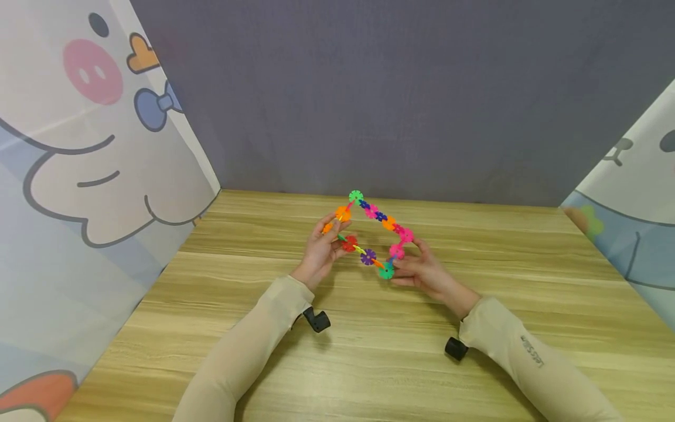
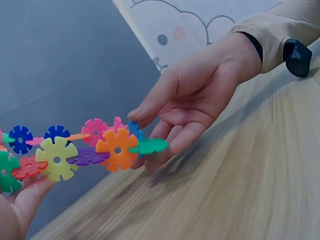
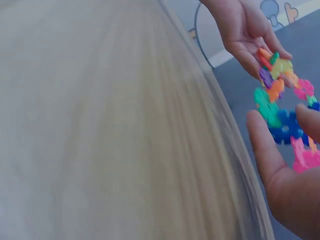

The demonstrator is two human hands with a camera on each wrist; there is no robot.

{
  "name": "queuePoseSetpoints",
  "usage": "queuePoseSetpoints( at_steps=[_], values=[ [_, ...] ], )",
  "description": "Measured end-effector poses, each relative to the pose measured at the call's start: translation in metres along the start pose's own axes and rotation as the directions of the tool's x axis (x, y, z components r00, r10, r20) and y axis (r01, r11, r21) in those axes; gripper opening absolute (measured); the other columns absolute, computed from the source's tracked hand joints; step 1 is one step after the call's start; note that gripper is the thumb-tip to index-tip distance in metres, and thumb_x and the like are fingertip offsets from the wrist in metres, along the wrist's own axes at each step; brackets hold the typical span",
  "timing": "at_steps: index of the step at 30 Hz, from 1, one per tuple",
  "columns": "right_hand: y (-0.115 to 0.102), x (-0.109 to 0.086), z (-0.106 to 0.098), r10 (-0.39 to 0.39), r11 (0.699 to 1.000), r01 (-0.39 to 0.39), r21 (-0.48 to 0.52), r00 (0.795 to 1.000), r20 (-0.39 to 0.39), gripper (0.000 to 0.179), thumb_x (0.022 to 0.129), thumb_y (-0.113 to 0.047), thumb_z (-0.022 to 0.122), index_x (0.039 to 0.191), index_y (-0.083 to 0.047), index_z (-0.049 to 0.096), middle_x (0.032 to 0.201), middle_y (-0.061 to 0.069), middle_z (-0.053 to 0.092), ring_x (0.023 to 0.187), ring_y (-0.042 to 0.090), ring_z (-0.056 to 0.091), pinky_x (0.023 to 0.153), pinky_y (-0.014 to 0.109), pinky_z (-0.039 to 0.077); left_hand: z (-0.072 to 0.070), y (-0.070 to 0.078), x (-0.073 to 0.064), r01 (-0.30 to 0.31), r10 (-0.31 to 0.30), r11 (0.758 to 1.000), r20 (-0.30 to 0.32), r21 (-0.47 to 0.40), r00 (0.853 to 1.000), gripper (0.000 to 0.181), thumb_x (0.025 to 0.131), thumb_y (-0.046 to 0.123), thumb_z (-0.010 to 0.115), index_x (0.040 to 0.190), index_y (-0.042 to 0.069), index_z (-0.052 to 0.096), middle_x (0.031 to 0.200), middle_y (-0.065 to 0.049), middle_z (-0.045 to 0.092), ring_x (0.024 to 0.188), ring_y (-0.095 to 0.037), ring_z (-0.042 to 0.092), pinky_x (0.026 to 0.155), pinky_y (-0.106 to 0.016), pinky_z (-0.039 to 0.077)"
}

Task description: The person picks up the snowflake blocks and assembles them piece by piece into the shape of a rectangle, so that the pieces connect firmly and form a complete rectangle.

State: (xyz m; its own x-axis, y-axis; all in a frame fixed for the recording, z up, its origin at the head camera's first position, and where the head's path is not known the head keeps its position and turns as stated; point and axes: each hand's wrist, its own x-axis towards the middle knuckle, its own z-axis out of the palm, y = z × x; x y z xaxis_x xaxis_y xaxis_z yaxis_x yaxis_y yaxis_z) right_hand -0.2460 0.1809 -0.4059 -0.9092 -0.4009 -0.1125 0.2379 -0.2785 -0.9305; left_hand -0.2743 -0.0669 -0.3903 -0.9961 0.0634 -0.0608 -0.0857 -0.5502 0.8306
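Note:
A loop of colourful notched plastic discs (image 1: 368, 257), slotted into one another edge to edge, is held up over the table between both hands. My left hand (image 1: 319, 253) grips its left end by the orange discs (image 1: 343, 213). At the near right corner, my right hand (image 1: 426, 273) pinches the loop by a blue disc (image 2: 135, 131) beside a teal-green disc (image 1: 387, 270). A bright green disc (image 1: 355, 197) forms the far corner. Pink discs (image 1: 406, 235) run along the right side. In the right wrist view, my thumb and a finger flank the blue disc (image 3: 287, 127).
The wood-grain table (image 1: 358, 357) lies beneath both arms. A dark grey panel (image 1: 369, 99) stands behind it, with cartoon-printed panels (image 1: 105, 176) at the left and right sides. Black wrist cameras (image 1: 318, 320) stick out from the sleeves.

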Motion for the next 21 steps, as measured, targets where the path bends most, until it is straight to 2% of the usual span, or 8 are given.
queuePoseSetpoints(
  at_steps=[6, 14, 17, 21],
  values=[
    [0.003, 0.001, 0.004, -0.055, 0.998, 0.056, 0.006, 0.997, -0.059, 0.090, 0.097, 0.014, 0.049, 0.157, -0.016, -0.010, 0.113, 0.016, 0.063, 0.083, 0.019, 0.071, 0.080, 0.039, 0.059, 0.002, -0.001, -0.002, -0.009, 0.009, 1.000, -0.006, -0.024, 1.000, 0.034, 0.107, 0.017, 0.048, 0.140, 0.014, 0.048, 0.117, -0.009, 0.068, 0.102, -0.034, 0.069, 0.063, -0.030, 0.060],
    [-0.002, 0.003, 0.000, -0.118, 0.993, 0.116, -0.026, 0.989, -0.084, 0.088, 0.096, 0.015, 0.049, 0.157, -0.016, -0.007, 0.105, 0.010, 0.069, 0.079, 0.017, 0.071, 0.076, 0.037, 0.060, 0.000, 0.000, -0.002, -0.014, 0.015, 0.998, 0.030, -0.056, 0.999, 0.033, 0.106, 0.012, 0.049, 0.139, 0.014, 0.048, 0.115, -0.010, 0.065, 0.086, -0.023, 0.073, 0.064, -0.032, 0.060],
    [-0.007, 0.004, -0.003, -0.118, 0.993, 0.116, -0.027, 0.990, -0.079, 0.089, 0.096, 0.015, 0.049, 0.158, -0.018, -0.006, 0.102, 0.008, 0.071, 0.080, 0.016, 0.071, 0.075, 0.034, 0.060, -0.001, 0.002, -0.002, -0.008, 0.009, 1.000, 0.039, -0.021, 0.999, 0.032, 0.105, 0.011, 0.050, 0.137, 0.015, 0.048, 0.115, -0.009, 0.063, 0.074, -0.017, 0.071, 0.063, -0.031, 0.060],
    [-0.016, 0.006, -0.008, -0.116, 0.992, 0.113, -0.048, 0.991, -0.065, 0.089, 0.096, 0.014, 0.049, 0.159, -0.020, -0.005, 0.098, 0.006, 0.070, 0.080, 0.015, 0.071, 0.074, 0.032, 0.060, -0.005, 0.003, -0.001, -0.007, 0.003, 0.996, 0.042, 0.090, 0.999, 0.033, 0.105, 0.012, 0.052, 0.137, 0.014, 0.049, 0.128, -0.018, 0.059, 0.065, -0.013, 0.064, 0.064, -0.034, 0.060]
  ],
)
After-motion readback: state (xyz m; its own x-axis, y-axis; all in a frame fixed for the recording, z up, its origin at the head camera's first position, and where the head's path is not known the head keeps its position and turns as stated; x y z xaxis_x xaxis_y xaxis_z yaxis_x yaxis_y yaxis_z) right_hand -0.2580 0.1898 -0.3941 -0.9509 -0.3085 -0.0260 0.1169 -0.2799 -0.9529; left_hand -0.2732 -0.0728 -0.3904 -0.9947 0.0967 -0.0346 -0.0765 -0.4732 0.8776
